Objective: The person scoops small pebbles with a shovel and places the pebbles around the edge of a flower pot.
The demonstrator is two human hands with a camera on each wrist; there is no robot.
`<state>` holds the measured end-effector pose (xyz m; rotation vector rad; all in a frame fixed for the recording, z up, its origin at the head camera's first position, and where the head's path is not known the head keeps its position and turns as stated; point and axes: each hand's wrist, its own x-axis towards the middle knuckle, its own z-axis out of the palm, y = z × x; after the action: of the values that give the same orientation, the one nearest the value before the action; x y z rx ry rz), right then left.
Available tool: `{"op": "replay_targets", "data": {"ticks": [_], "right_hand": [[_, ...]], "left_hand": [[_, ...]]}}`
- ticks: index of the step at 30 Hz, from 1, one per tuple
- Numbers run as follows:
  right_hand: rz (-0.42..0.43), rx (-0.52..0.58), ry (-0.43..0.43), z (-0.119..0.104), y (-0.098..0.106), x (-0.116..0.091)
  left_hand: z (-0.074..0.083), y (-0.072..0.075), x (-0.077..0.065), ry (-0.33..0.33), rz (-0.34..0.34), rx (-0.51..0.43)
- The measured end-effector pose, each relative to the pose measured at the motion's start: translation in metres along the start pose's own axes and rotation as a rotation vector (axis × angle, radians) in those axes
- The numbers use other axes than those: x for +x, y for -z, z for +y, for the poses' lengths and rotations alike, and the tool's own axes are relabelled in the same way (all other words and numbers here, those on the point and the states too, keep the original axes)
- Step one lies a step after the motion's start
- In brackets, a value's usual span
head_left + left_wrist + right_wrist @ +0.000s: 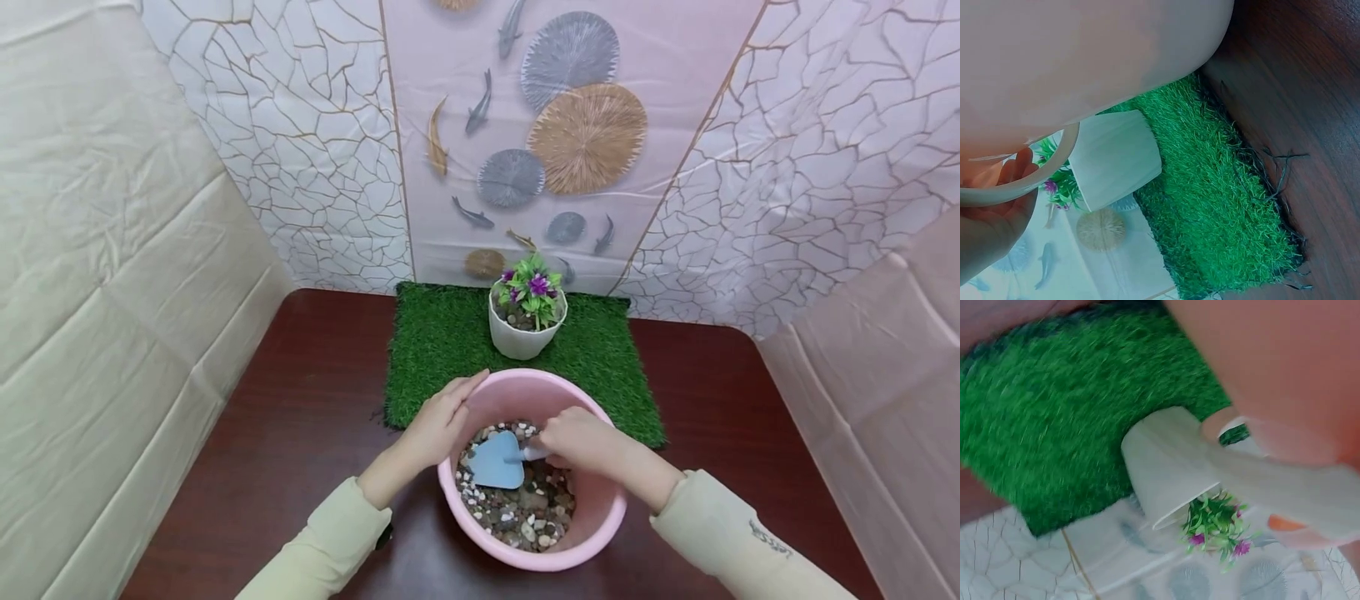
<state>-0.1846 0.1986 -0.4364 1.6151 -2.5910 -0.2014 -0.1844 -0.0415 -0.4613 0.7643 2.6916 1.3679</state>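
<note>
A round pink basin holds a bed of mixed pebbles, white, brown and grey. My left hand grips its left rim, and the left wrist view shows the fingers reaching over that rim. Inside the basin, my right hand holds a small shovel by its pale handle. The shovel's light blue blade lies over the stones, pointing left. In the right wrist view the basin's wall and rim fill the right side, and the shovel is hidden.
Behind the basin stands a white pot with a purple-flowered plant, on a green artificial grass mat. The dark wooden table carries everything. Patterned cloth walls enclose the back and sides.
</note>
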Motion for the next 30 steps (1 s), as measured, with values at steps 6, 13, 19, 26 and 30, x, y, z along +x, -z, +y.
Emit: {"op": "replay_targets", "data": {"ticks": [6, 13, 19, 26, 30], "right_hand": [[0.011, 0.011, 0.001, -0.002, 0.003, 0.001], [-0.016, 0.073, 0.008, 0.000, 0.004, 0.002], [-0.043, 0.081, 0.021, 0.004, 0.007, -0.002], [-0.082, 0.111, 0.022, 0.007, 0.015, -0.003], [-0.082, 0.080, 0.007, 0.003, 0.018, -0.001]], "left_hand": [[0.000, 0.001, 0.001, -0.004, 0.003, -0.010], [0.000, 0.001, 0.003, -0.006, -0.002, -0.005], [0.001, 0.000, 0.003, -0.007, 0.002, 0.001], [0.000, -0.001, 0.000, 0.007, -0.003, -0.022], [-0.001, 0.000, 0.000, -0.001, 0.014, -0.013]]}}
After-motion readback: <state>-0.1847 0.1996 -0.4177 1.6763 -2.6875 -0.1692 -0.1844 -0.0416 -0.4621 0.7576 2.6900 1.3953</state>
